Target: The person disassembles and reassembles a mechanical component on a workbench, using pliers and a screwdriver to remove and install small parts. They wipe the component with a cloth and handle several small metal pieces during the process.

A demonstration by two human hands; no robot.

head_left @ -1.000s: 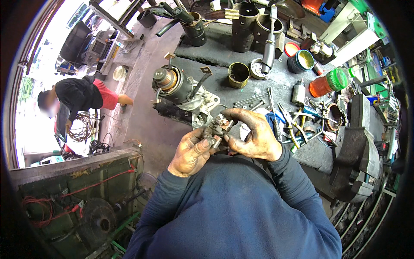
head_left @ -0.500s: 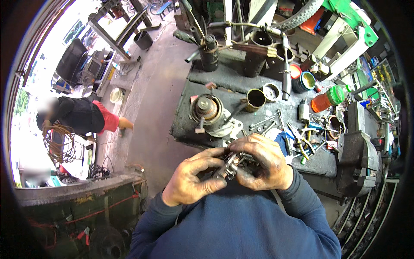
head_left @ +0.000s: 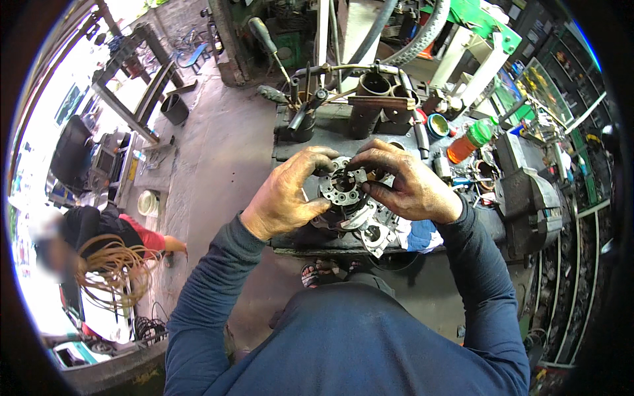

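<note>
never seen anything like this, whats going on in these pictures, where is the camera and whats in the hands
There is no robot here: these are a person's own bare hands. The wide, bending view comes from a camera worn on the head, looking down.

The left hand grips a round metal plate with holes in it, thumb below and fingers above. The right hand has its fingertips at the plate's other side; exactly what they pinch is unclear.

Around them, the dark workbench carries black cylinders, a bottle of orange liquid and a blue cloth.
</note>
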